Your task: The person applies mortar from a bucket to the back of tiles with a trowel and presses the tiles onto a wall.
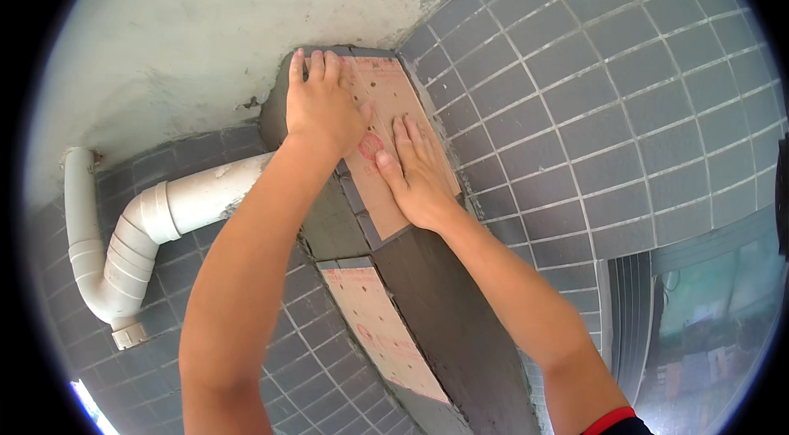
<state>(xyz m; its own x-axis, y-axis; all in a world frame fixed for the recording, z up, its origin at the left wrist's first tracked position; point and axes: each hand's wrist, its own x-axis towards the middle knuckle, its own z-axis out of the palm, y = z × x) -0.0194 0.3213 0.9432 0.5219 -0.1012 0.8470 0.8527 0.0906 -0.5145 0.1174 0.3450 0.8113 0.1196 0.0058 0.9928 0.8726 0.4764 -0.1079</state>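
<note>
A brown paper-faced tile sheet [393, 98] lies on the upper part of a grey mortar-coated column [444, 312] that juts from the wall. My left hand [322, 106] rests flat on the sheet's top left edge, fingers spread toward the ceiling. Just right of it and lower, my right hand [417, 172] presses palm-down on the sheet. Both hands hold nothing. A second paper-faced sheet [382, 328] sits lower on the column's left face, with bare grey mortar between the two sheets.
Small grey square tiles [625, 106] cover the wall to the right and lower left. A white plastic drain pipe [156, 217] with an elbow runs left of the column. A rough white ceiling [230, 16] is above. A window [715, 320] is at lower right.
</note>
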